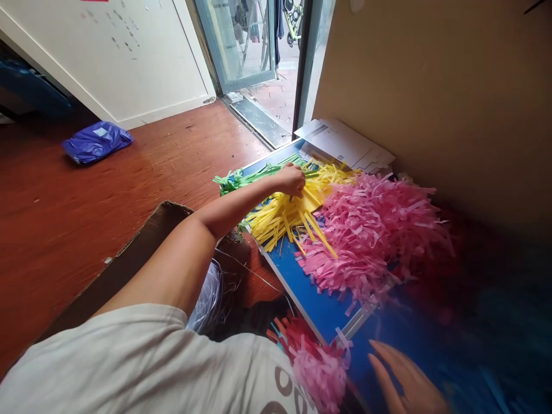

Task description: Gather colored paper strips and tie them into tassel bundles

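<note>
My left hand [293, 179] reaches across to the far end of the blue table [297, 276], its fingers closed on a yellow paper tassel [276, 221]. The tassel's cut strips fan out toward the table's near edge. Green paper tassels [235, 181] lie just beyond and left of that hand. To its right is a big heap of pink paper tassels [371, 218]. My right hand [405, 379] is low at the right, above the blue surface, with fingers stretched and the thumb apart. Nothing shows in it, though its lower part is cut off by the frame.
White flat papers or envelopes [345, 144] lie at the table's far corner by the wall. Red and pink tassels [321, 368] hang near my lap. An open cardboard box [142, 230] and white string [211, 296] are at my left. A purple package [97, 141] lies on the floor.
</note>
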The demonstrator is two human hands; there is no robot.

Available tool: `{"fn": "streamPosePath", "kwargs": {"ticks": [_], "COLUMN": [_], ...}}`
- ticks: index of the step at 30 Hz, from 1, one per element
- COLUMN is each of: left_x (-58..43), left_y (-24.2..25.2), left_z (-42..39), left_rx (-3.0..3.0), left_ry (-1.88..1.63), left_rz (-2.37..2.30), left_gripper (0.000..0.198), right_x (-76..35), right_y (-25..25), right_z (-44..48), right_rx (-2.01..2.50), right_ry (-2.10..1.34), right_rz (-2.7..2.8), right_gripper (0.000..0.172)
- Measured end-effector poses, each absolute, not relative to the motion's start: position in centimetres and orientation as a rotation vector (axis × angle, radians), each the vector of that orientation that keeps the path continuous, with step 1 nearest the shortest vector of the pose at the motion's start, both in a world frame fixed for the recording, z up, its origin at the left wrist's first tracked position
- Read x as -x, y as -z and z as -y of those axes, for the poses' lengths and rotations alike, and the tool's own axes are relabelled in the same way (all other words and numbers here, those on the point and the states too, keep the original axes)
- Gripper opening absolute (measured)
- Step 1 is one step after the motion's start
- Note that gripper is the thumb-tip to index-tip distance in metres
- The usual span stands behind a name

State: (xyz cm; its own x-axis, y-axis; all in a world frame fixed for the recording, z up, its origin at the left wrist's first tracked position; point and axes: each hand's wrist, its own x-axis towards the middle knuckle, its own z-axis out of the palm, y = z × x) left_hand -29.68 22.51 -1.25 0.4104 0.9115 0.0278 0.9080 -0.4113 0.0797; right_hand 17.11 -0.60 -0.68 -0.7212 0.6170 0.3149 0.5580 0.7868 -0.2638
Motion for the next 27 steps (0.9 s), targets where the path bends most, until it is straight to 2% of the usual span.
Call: {"fn": "streamPosePath", "kwargs": {"ticks": [1,4,7,11,20,24,27], "left_x": [28.9,26.1,24.4,24.6,25.6,26.6,27.2], "left_y": [1.2,1.5,2.1,2.6,3.1,3.1,2.7], "left_z": [-22.3,-21.6,-21.3,-21.2,-22.2,-23.0,-23.2], "left_rx": [-2.625,-2.586,-2.49,-2.379,-2.135,-2.054,-2.028], "left_ry": [-0.11,-0.028,0.061,0.037,-0.103,-0.148,-0.17], "left_rz": [-1.628,-1.511,-1.541,-1.583,-1.665,-1.654,-1.647], "left_gripper": [0.015,0.031,0.022,0.027,0.02,0.021,0.021], "right_x": [-17.1,-17.0,-16.9,-17.0,-17.1,-15.3,-11.9], "right_y": [0.9,1.1,1.0,1.2,1.3,0.4,-0.3], "right_z": [0.8,1.2,1.5,1.9,2.7,2.1,-0.7], "right_rx": [0.904,0.914,0.899,0.882,0.894,0.951,1.067], "right_ry": [-0.223,-0.256,-0.255,-0.244,-0.246,-0.402,-0.674], "right_rz": [2.584,2.574,2.568,2.566,2.498,2.369,2.236], "right_gripper": [0.029,0.028,0.026,0.025,0.025,0.022,0.023]}}
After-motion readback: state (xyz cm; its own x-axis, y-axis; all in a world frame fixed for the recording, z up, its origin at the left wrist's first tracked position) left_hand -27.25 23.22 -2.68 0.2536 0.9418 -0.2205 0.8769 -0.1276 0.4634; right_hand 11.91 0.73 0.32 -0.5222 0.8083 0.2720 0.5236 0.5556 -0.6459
